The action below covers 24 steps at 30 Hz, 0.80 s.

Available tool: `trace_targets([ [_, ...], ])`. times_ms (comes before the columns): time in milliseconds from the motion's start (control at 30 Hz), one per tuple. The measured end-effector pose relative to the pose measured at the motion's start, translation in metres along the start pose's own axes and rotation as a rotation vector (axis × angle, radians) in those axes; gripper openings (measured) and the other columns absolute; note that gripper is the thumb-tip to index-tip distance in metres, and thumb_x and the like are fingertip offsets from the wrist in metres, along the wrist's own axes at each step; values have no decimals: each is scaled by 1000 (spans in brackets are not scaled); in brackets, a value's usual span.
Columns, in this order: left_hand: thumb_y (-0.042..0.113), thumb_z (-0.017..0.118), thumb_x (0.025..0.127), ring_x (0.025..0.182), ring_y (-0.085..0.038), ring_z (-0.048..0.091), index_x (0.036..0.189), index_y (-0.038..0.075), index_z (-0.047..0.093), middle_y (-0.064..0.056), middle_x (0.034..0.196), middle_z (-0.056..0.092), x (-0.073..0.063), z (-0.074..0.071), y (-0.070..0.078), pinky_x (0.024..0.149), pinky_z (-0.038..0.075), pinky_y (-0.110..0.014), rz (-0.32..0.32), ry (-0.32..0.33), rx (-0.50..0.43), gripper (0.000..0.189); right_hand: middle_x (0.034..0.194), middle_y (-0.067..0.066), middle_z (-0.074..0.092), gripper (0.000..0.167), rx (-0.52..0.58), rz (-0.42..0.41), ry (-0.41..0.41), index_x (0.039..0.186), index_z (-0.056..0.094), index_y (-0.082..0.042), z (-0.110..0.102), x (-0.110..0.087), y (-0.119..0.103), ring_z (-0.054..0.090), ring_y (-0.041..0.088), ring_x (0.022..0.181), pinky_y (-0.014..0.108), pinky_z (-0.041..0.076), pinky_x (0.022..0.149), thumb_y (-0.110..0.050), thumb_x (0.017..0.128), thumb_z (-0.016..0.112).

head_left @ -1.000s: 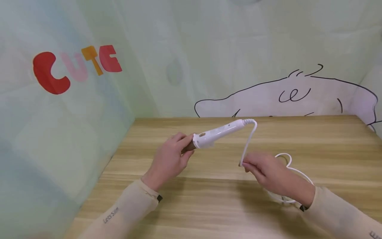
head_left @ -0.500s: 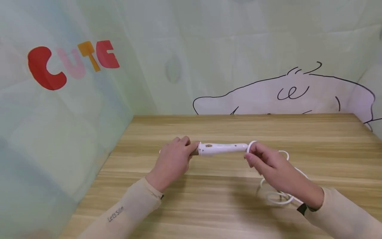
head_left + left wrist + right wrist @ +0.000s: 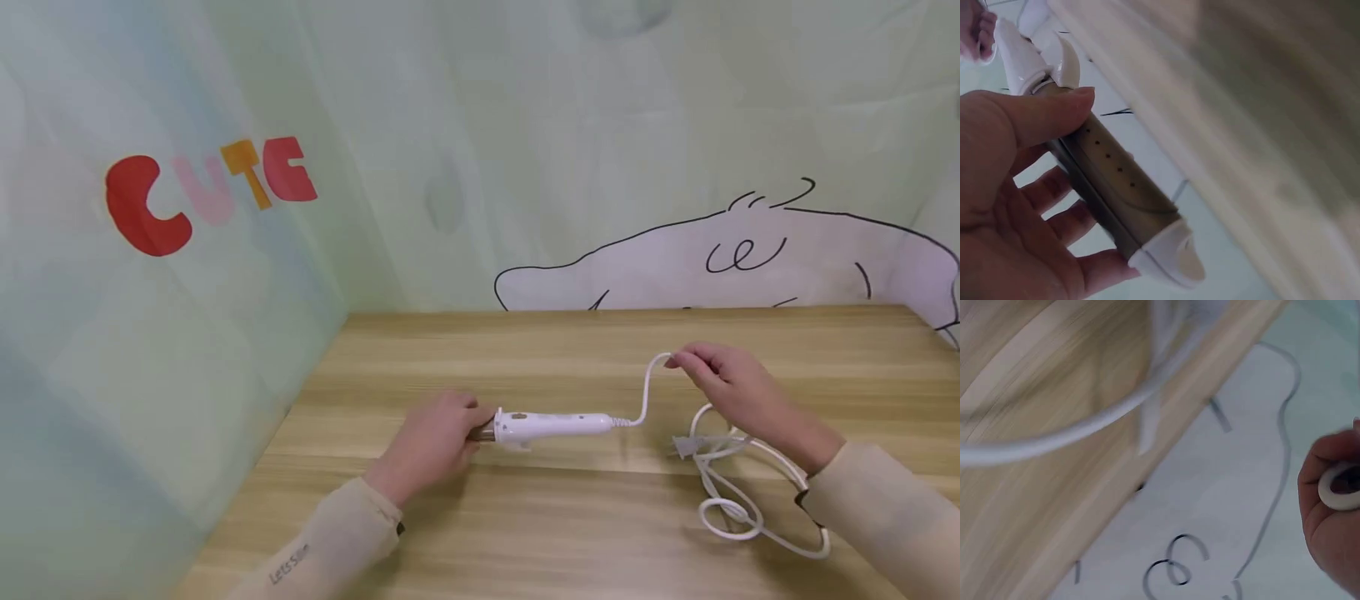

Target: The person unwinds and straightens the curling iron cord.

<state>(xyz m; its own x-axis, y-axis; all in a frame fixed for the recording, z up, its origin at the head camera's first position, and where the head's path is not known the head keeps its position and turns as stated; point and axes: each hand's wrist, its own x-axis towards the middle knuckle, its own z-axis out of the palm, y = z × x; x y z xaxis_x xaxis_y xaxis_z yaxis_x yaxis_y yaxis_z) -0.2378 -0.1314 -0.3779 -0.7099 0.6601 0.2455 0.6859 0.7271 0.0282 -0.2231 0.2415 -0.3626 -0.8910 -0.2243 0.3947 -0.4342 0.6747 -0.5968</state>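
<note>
A white-handled curling iron [image 3: 555, 425] lies nearly level across the middle of the table in the head view. Its brown barrel [image 3: 1121, 178], with a row of small holes and a white tip, shows in the left wrist view. My left hand [image 3: 431, 442] grips that barrel, thumb on top and fingers beneath. From the handle's right end a white cord [image 3: 647, 396] rises to my right hand [image 3: 738, 387], which pinches it between thumb and fingers. In the right wrist view, the right hand [image 3: 1329, 534] shows a bend of cord at its fingers.
Loose loops of the cord [image 3: 731, 508] lie on the wooden table [image 3: 570, 525] below the right forearm. Beside them is a whitish plug [image 3: 684, 447]. A printed sheet [image 3: 420, 125] hangs behind the table and along its left side.
The curling iron has come down from a tilt with its handle end raised to nearly level. My right hand has moved right and away from the handle, drawing the cord out.
</note>
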Motion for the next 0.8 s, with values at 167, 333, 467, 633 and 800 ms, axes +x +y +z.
trace_targets([
  [167,14,78,83,64,-11,47,111,10,72,3,80,54,-16,13,-7,56,43,-30,-154,-75,-128,29,76,-5,55,9,-65,-34,-106,100,66,2,4,-4,32,49,5,66,26,43,55,1,91,68],
  [333,17,77,83,59,-13,44,100,8,70,3,73,50,-15,17,-9,51,39,-31,-271,-95,-202,20,75,-5,56,12,-84,21,-269,98,67,4,5,-7,46,51,7,66,27,45,58,3,86,70],
  [467,12,73,78,55,-13,45,82,10,64,2,66,51,-9,22,-3,48,39,-30,-307,-114,-277,10,75,-4,58,5,-105,91,-339,91,67,0,0,-10,50,53,10,68,29,46,60,0,87,69],
  [633,16,71,76,49,-12,47,75,11,63,3,61,52,-6,26,6,45,41,-29,-404,-156,-390,10,80,-2,62,13,-64,157,-373,95,68,0,-2,-9,51,54,11,72,29,46,63,-12,97,63],
  [800,24,74,76,47,-10,48,69,14,63,5,57,53,-4,24,11,44,41,-28,-442,-226,-453,17,90,7,67,29,-99,172,-256,106,67,4,-3,-4,52,60,22,82,40,49,72,-22,103,54],
])
